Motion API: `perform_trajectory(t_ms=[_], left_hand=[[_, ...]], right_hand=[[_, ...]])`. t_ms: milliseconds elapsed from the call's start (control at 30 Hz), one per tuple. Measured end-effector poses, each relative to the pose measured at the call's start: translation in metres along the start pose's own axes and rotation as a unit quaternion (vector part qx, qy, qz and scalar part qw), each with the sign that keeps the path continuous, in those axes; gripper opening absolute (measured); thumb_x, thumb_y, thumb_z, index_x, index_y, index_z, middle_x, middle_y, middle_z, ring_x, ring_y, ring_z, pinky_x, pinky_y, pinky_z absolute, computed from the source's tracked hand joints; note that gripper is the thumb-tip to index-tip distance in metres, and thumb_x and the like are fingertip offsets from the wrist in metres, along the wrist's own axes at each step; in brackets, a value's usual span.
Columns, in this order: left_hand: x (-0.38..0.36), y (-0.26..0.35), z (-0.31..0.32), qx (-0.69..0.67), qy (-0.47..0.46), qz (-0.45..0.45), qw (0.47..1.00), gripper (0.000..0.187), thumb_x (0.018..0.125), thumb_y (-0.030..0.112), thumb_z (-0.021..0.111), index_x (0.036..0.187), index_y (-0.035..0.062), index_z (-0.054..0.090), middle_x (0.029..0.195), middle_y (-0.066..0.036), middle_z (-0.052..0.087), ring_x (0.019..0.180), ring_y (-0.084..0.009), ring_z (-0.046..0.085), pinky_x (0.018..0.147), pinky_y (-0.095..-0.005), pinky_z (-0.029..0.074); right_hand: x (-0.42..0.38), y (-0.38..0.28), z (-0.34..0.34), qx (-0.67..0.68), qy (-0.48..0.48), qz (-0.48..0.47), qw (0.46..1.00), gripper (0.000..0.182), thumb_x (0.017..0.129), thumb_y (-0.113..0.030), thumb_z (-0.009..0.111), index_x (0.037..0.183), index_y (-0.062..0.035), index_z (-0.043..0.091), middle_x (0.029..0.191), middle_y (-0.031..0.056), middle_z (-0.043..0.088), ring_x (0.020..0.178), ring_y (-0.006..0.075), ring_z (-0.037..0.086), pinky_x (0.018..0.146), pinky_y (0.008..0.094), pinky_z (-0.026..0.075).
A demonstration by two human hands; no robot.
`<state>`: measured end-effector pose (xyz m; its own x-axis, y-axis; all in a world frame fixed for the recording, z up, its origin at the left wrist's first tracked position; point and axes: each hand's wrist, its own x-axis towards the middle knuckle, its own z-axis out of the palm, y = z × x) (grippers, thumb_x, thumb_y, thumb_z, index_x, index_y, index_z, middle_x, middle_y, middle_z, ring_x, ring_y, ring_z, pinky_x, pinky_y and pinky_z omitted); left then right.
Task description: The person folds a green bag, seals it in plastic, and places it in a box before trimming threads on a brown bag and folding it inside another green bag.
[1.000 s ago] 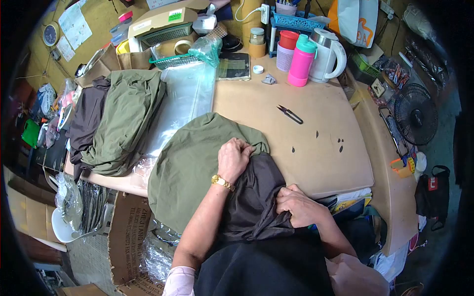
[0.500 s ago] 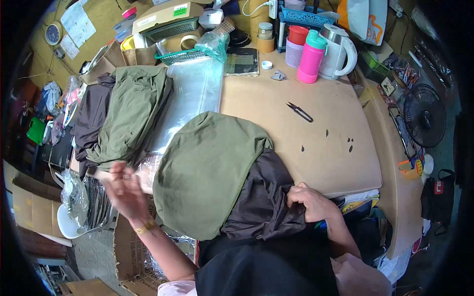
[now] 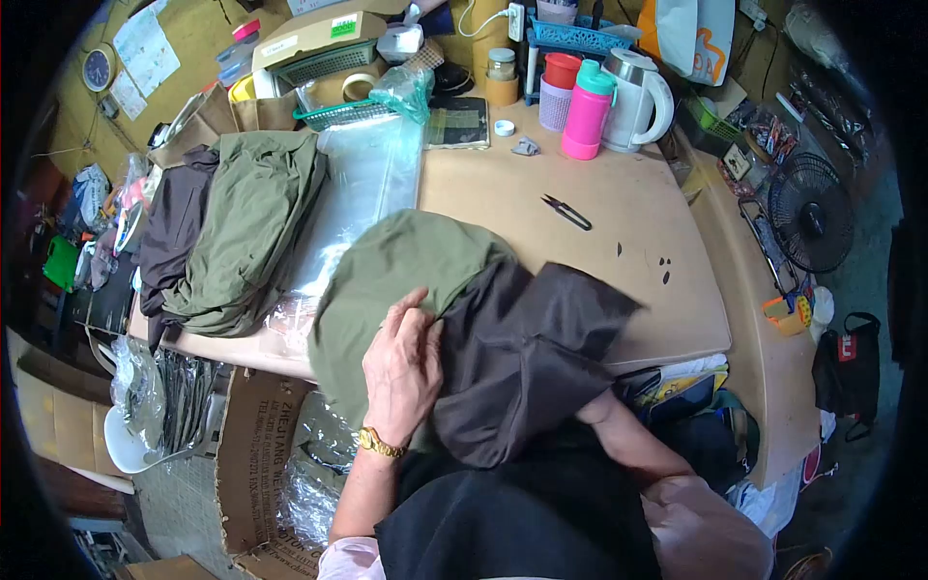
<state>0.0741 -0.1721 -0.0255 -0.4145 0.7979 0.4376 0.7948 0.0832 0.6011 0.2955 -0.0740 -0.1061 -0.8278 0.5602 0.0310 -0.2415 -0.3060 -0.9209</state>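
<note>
A rounded olive-green and dark brown fabric piece (image 3: 416, 246) lies over the table's front edge and my lap. My left hand (image 3: 401, 358), with a gold watch at the wrist, rests on it near the seam where green meets brown. Its fingers are bent and pressed together on the cloth. The brown part (image 3: 527, 358) is raised and slightly blurred at its right corner. My right hand (image 3: 596, 410) reaches beneath this brown cloth, which hides its fingers. To the left lies a folded pile of similar green and brown fabric (image 3: 246, 232).
Clear plastic sheets (image 3: 372, 179) lie beside the pile. Black thread snips (image 3: 566, 212) and small dark scraps are on the tan table (image 3: 483, 188). A pink bottle (image 3: 586, 111) and a kettle (image 3: 633, 101) stand behind. An open cardboard box (image 3: 246, 464) sits below left.
My left hand has come from the left onto the green cloth. My right hand has gone from gripping the brown edge to under the brown part, which is now lifted and spread rightward.
</note>
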Motion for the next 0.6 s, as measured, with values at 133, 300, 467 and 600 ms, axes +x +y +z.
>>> perform_trajectory(t_ms=[133, 300, 467, 600], left_hand=[[0.01, 0.032, -0.023, -0.046, 0.088, 0.177, 0.979, 0.013, 0.082, 0.002, 0.065, 0.084, 0.0018, 0.052, 0.132, -0.018, 0.059, 0.123, -0.0379, 0.056, 0.105, -0.0489, 0.042], [0.014, 0.043, -0.047, -0.089, 0.03, 0.233, 0.968, 0.011, 0.082, -0.003, 0.06, 0.083, 0.0027, 0.051, 0.138, -0.023, 0.054, 0.137, -0.0392, 0.042, 0.115, -0.0533, 0.025], [0.019, 0.017, -0.066, -0.159, 0.033, 0.095, 0.982, 0.005, 0.088, 0.002, 0.058, 0.086, 0.0011, 0.053, 0.153, -0.022, 0.036, 0.144, -0.0393, 0.03, 0.118, -0.0505, 0.015], [0.016, 0.007, -0.042, -0.147, -0.007, 0.111, 0.983, 0.006, 0.089, 0.005, 0.056, 0.09, 0.0, 0.052, 0.153, -0.023, 0.034, 0.147, -0.0373, 0.025, 0.118, -0.0487, 0.013]], right_hand=[[0.111, 0.065, 0.048, 0.151, -0.12, -0.039, 0.98, 0.056, 0.105, -0.02, 0.043, 0.153, -0.0051, 0.019, 0.156, 0.0092, 0.027, 0.14, 0.0171, 0.031, 0.117, 0.0343, 0.026], [0.105, -0.018, 0.077, -0.154, -0.192, -0.204, 0.947, 0.065, 0.098, -0.028, 0.055, 0.151, -0.0054, 0.023, 0.154, 0.0102, 0.029, 0.141, 0.0196, 0.029, 0.118, 0.0383, 0.023], [0.117, 0.03, 0.076, -0.227, -0.17, -0.365, 0.887, 0.063, 0.098, -0.025, 0.056, 0.149, -0.0024, 0.027, 0.154, 0.0113, 0.03, 0.145, 0.0211, 0.022, 0.121, 0.0386, 0.015], [0.1, 0.004, 0.07, -0.199, -0.082, -0.081, 0.973, 0.055, 0.095, -0.021, 0.061, 0.141, -0.0019, 0.038, 0.141, 0.0135, 0.048, 0.134, 0.0199, 0.042, 0.114, 0.0363, 0.032]])
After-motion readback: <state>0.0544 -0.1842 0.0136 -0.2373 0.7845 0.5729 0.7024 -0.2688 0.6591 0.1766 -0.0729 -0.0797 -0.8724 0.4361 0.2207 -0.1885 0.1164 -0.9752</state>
